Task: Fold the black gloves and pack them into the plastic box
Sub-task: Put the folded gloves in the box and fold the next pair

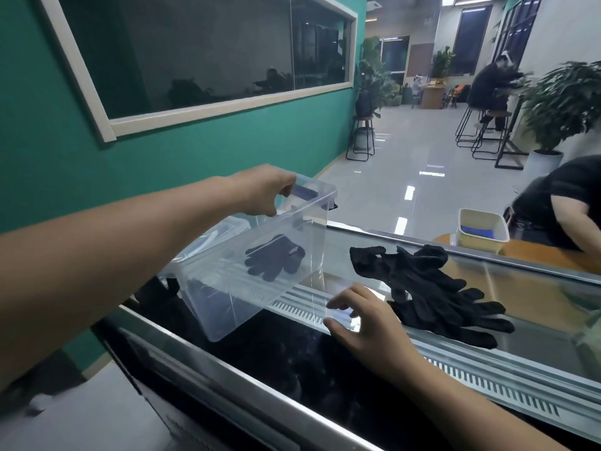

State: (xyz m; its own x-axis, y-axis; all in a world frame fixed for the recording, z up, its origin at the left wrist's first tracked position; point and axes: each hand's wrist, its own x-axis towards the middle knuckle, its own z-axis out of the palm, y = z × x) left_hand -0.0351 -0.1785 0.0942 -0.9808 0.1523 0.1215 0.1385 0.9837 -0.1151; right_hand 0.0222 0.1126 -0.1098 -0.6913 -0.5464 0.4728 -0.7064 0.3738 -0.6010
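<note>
A clear plastic box (pixel 227 297) is tilted above the glass counter, its open top facing away from me. My left hand (pixel 266 188) grips its raised far rim. My right hand (pixel 364 317) touches the box's lower right corner with thumb and fingers. One black glove (pixel 276 258) shows through the box's wall, and I cannot tell whether it lies inside. A loose pile of black gloves (pixel 432 291) lies on the glass to the right of the box, just beyond my right hand.
The glass counter (pixel 536 297) has a slotted metal rail (pixel 487 382) along its length. A cream tub (pixel 481 231) with something blue in it stands behind the counter, next to a person in black (pixel 559 200). A green wall is on the left.
</note>
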